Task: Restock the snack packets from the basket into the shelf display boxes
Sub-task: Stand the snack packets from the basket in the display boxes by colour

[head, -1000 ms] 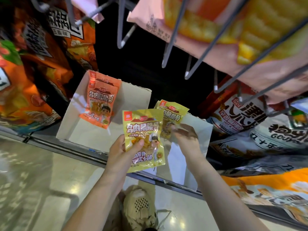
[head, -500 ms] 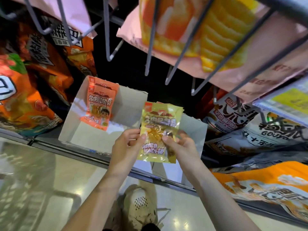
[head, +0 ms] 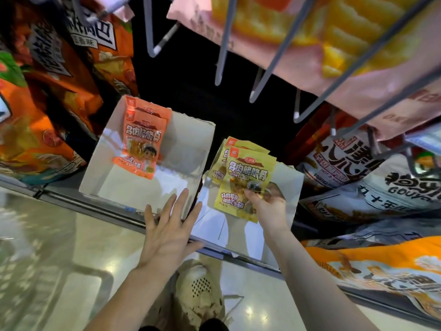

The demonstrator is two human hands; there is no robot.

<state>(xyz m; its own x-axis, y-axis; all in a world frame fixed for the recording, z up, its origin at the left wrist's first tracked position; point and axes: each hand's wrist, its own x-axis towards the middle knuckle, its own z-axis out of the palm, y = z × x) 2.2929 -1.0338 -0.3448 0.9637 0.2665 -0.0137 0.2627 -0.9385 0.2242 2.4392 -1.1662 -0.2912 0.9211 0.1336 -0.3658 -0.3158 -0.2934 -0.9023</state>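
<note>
Head view: looking down past a store shelf to the floor, both my forearms coming up from the bottom of the frame.
Shelf edge (head: 100, 204): a dark metal rail running from the left edge down toward the lower right, with two pale display boxes sitting behind it.
Left box (head: 191, 149): white card, centre-left of the frame; orange snack packets (head: 140, 146) lean against its far left corner.
Right box (head: 292, 187): just right of centre, touching the left box along one side; yellow packets (head: 245, 177) stand inside it.
Right grip (head: 268, 206): my right hand pinches the front yellow packet near its lower right, thumb on the printed face, holding it inside the right box.
Left grip (head: 167, 232): my left hand holds nothing, fingers spread straight, hovering over the shelf edge at the left box's near wall; contact I cannot tell.
Floor (head: 71, 247): glossy pale tiles with light glints, lower left.
Shoe (head: 200, 297): beige, perforated, bottom centre.
Surroundings: large orange snack bags (head: 35, 120) at the left, white and orange bags (head: 381, 187) at the right, grey wire hooks (head: 274, 60) and pink-and-yellow bags (head: 334, 32) across the top.
</note>
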